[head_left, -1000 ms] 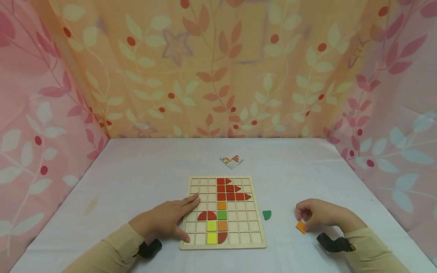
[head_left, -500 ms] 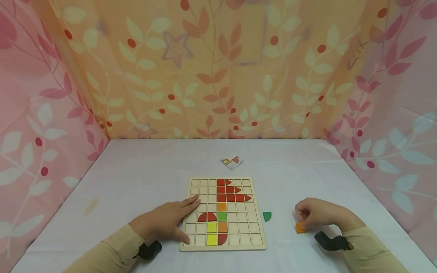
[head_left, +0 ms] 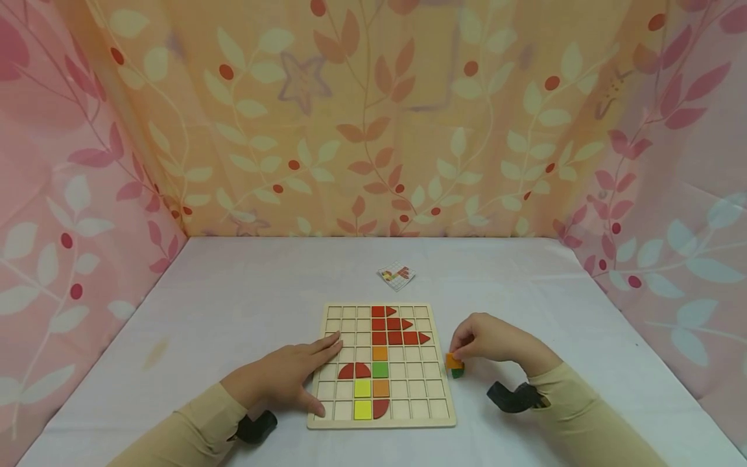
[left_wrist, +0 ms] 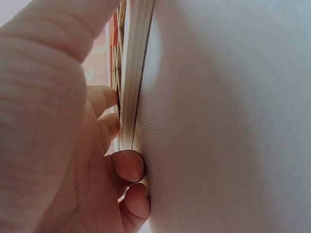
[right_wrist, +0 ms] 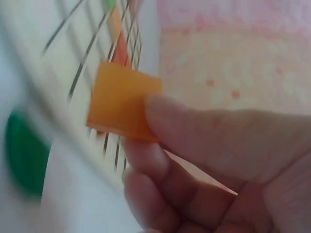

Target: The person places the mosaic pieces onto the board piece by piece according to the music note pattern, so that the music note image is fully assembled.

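Note:
An orange square tile is pinched between thumb and fingers of my right hand, just off the right edge of the wooden grid board. In the right wrist view the orange tile is lifted off the table. Below it lies a green quarter-round tile, partly covered in the head view. My left hand rests with spread fingers on the board's left edge, and the left wrist view shows fingers along its side. Red, orange, green and yellow tiles sit in the board's cells.
Behind the board lies a small pattern card showing a coloured design on a grid. A white cloth covers the table. Floral curtains stand around its back and sides.
My right hand has picked the orange tile off the table and carried it left, over the green piece beside the board. My left hand has stayed in place.

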{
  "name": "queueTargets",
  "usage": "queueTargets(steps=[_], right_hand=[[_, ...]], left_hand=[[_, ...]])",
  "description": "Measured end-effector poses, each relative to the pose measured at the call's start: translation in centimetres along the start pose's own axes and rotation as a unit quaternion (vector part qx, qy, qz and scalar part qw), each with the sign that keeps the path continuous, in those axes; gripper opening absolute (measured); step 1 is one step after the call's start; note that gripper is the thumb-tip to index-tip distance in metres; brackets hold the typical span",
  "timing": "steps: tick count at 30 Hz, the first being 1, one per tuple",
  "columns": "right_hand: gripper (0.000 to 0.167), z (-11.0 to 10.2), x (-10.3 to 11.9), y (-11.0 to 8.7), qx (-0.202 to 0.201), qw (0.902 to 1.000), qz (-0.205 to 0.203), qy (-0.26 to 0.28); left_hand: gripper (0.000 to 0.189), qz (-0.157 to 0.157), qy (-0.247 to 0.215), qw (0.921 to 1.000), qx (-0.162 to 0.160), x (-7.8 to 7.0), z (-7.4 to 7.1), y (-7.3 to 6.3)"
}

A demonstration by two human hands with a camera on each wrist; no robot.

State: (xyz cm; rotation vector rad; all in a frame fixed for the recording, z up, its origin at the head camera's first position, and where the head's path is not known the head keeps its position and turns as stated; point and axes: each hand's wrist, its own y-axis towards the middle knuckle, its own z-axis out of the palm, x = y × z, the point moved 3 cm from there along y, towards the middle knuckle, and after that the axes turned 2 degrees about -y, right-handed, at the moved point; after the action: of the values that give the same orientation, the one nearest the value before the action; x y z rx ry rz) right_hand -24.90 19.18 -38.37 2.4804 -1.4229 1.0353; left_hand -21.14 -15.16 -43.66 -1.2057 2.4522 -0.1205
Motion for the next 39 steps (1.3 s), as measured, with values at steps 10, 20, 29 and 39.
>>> queueTargets(steps=[10, 20, 29, 39], right_hand=[[0.011, 1.6, 4.8, 3.7, -0.026, 0.999, -0.031, -0.018], [0.013, 4.6, 8.5, 6.2, -0.014, 0.9946, -0.099, -0.029], [0.015, 7.2, 10.4, 7.9, 0.003, 0.9956, -0.09, -0.026], [0.016, 9.0, 11.6, 8.3, 0.016, 0.9967, -0.075, -0.026]], left_hand=[[0.11, 0.0, -0.003, 1.0, -0.001, -0.1, -0.2, 0.1], [0.109, -0.005, -0.012, 0.9999, 0.002, -0.2, -0.5, 0.0], [0.108, 0.01, -0.014, 0.9998, 0.001, 0.0, -0.4, 0.0], [0.109, 0.018, 0.007, 0.9998, -0.008, 0.2, -0.1, 0.0]])
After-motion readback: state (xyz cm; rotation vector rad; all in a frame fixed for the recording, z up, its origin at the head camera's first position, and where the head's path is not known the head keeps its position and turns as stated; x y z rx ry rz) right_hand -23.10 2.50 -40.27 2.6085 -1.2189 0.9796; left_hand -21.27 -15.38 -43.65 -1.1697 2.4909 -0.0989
